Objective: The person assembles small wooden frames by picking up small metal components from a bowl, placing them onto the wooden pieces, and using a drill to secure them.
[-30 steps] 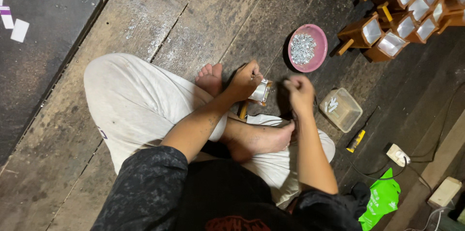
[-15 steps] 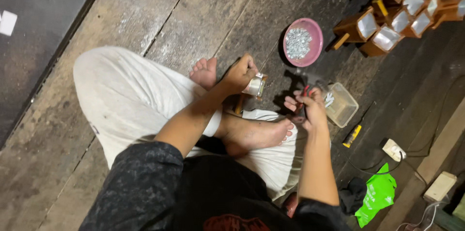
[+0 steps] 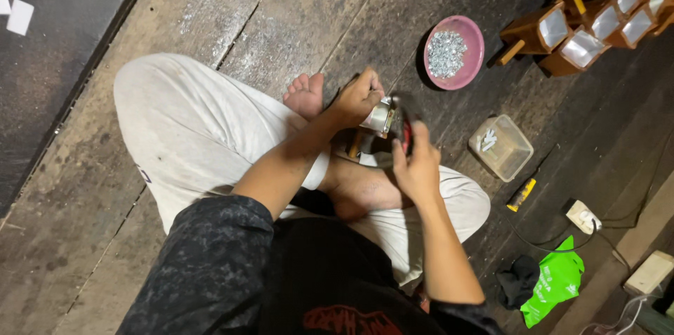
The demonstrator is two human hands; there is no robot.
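Much of the small wooden piece (image 3: pixel 380 119) is hidden: it is gripped by the left hand (image 3: pixel 358 98), whose closed fingers cover its upper side, so that only a pale face and a short orange peg below are seen. It is held just above the crossed feet, in front of the lap. The right hand (image 3: pixel 415 165) is closed around a dark tool (image 3: pixel 404 123) with a red edge, pressed against the piece; the tool's kind cannot be made out, and its tip is lost in shadow.

The stack of wooden frames (image 3: pixel 597 15) at the upper right is cut off by the picture's edge. The contents of the pink bowl (image 3: pixel 456 52) are seen only as small silvery bits, and a few pale pieces lie in the clear plastic box (image 3: pixel 500 147).

The floor (image 3: pixel 210 19) is made of worn, dusty dark planks. A dark mat (image 3: pixel 49 61) lies at the left. A green bag (image 3: pixel 554 280), a white plug (image 3: pixel 583 215) and cables are seen at the lower right.
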